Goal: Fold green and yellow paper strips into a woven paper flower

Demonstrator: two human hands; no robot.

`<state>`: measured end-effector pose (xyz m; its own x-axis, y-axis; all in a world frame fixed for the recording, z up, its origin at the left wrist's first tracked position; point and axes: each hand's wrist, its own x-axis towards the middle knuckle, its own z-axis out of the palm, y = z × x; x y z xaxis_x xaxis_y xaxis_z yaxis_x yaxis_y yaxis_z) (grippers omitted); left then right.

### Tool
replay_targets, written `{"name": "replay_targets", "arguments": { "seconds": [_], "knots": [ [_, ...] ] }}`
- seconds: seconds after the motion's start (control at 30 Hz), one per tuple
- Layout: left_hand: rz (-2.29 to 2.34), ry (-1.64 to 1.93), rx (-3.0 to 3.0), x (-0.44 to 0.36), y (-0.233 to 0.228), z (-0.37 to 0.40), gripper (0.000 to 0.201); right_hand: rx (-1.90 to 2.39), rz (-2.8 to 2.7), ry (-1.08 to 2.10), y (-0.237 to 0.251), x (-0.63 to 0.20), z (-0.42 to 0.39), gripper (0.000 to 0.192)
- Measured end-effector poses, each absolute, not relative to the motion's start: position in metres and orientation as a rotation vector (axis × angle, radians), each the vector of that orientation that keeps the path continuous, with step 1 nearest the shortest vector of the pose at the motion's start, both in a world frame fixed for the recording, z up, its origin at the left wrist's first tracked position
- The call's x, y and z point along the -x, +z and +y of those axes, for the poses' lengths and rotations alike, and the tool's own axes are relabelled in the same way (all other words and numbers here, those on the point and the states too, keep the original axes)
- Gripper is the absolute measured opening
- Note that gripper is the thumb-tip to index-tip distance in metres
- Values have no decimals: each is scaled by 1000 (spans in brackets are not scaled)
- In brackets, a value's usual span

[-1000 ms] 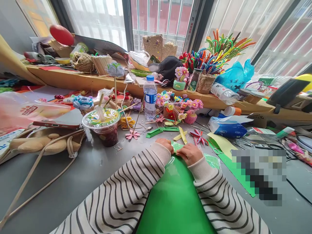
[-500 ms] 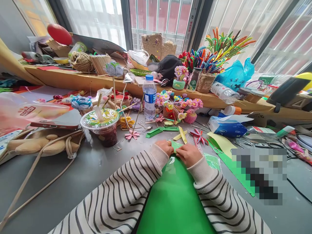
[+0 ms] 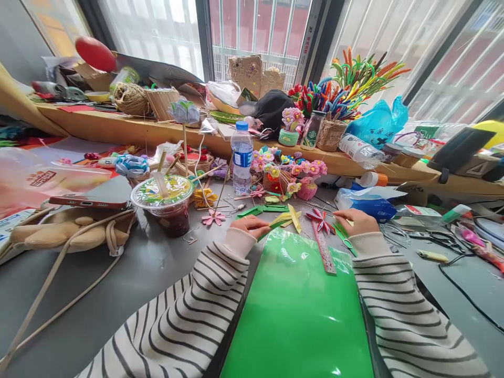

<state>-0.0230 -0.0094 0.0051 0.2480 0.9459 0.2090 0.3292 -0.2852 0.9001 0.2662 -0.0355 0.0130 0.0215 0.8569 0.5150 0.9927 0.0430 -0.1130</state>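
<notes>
Green sheet (image 3: 295, 315) cut off at bottom edge, right hand (image 3: 356, 221) perhaps covering scissor handles, left-edge clutter blurred.

— What is held in the left hand (image 3: 249, 226)?

— A narrow folded green paper strip (image 3: 274, 224) is pinched there, slanted just above the far edge of the green sheet pack (image 3: 299, 310).

— And that pack?

— It is laid flat on the grey table, glossy in clear wrap.

— The right hand (image 3: 356, 221)?

— It is rested on the green-handled scissors (image 3: 344, 239), which lie flat beside the pack's right corner.
</notes>
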Motion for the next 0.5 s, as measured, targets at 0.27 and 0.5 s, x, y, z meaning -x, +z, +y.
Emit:
{"name": "replay_targets", "arguments": {
  "seconds": [0.27, 0.5],
  "knots": [
    [1045, 995, -1068, 25, 10, -5, 24, 2080, -2194, -452, 10, -284, 31, 27],
    [950, 978, -750, 25, 3, 0, 29, 1991, -2063, -511, 33, -283, 32, 20]
  ]
}}
